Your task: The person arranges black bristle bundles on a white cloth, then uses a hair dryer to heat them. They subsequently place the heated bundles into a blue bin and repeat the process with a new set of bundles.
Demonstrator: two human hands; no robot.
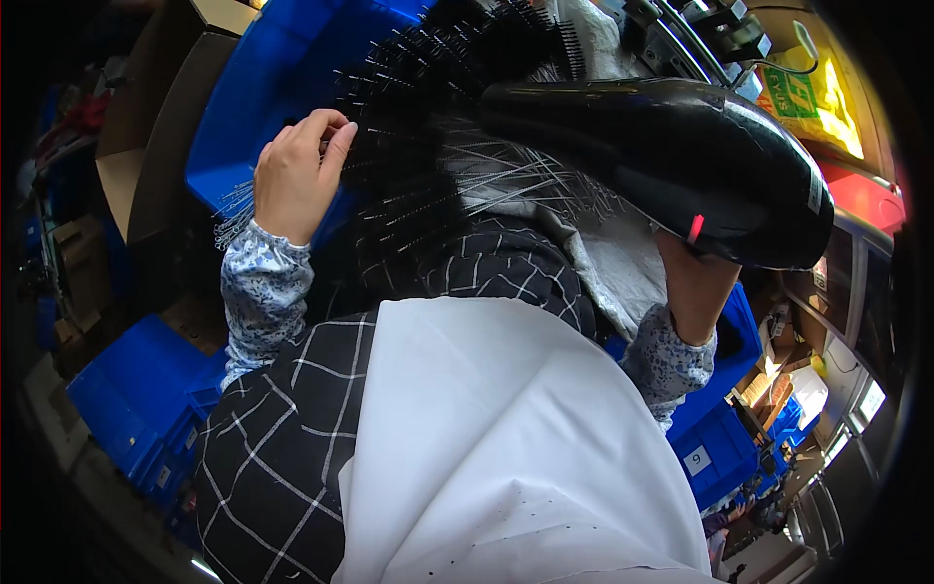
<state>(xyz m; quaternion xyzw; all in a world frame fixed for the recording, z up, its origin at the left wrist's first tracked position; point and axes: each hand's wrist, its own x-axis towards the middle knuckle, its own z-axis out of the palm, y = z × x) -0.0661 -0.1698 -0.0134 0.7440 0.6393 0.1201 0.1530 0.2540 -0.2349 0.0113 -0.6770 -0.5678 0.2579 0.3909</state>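
Observation:
A black hair dryer (662, 161) reaches across the upper right, its nozzle pointing left over a heap of thin brushes. My right hand (696, 273) is closed round its handle, partly hidden beneath the body. The brushes have black bristles (413, 146) and twisted-wire stems (525, 175), and lie fanned out over my lap. At their left side, my left hand (302, 175) has curled fingers, with the thumb brought toward the forefinger. Its fingertips meet the edge of the bristles; what they grip, if anything, cannot be made out. More wire ends (233, 216) stick out behind that hand.
A blue bin (219, 146) stands behind my left hand, beside an open cardboard box (156, 146). Pale sheeting (623, 268) lies under the wires. Metal machine parts (681, 39) and a yellow bag (817, 97) are at the upper right. Blue crates (136, 389) flank me.

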